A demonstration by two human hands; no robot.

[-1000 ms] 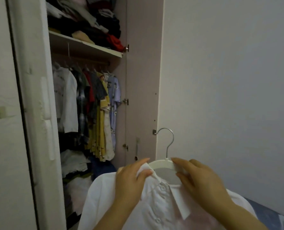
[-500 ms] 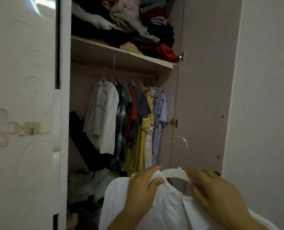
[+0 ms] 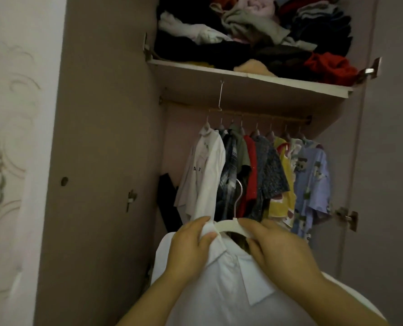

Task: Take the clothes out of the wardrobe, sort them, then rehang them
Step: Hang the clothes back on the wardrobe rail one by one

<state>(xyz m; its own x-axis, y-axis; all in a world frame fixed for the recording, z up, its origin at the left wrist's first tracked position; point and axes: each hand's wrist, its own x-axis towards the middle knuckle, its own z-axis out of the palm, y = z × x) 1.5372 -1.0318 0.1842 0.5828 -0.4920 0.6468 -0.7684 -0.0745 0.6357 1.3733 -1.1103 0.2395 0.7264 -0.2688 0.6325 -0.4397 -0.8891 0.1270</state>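
A white collared shirt (image 3: pixel 228 285) hangs on a white hanger (image 3: pixel 228 228) with a metal hook (image 3: pixel 238 196), held up in front of the open wardrobe. My left hand (image 3: pixel 188 245) pinches the shirt's left collar and the hanger's left arm. My right hand (image 3: pixel 278 250) grips the hanger's right arm and the collar there. The hook points up toward the wardrobe rail (image 3: pixel 242 114), well below it. Several shirts (image 3: pixel 261 175) hang on the rail: white, plaid, red, dark patterned, yellow and pale blue.
A shelf (image 3: pixel 254 78) above the rail holds a heap of folded and crumpled clothes (image 3: pixel 254 34). The left wardrobe door (image 3: pixel 101 161) stands open, the right door (image 3: pixel 388 161) too, with hinges on its edge. A dark garment (image 3: pixel 168 203) hangs left of the white shirt.
The view has swung left and closer to the wardrobe, so its inside now fills the frame. Both hands have kept their grip and carried the shirt and hanger toward the hanging clothes.
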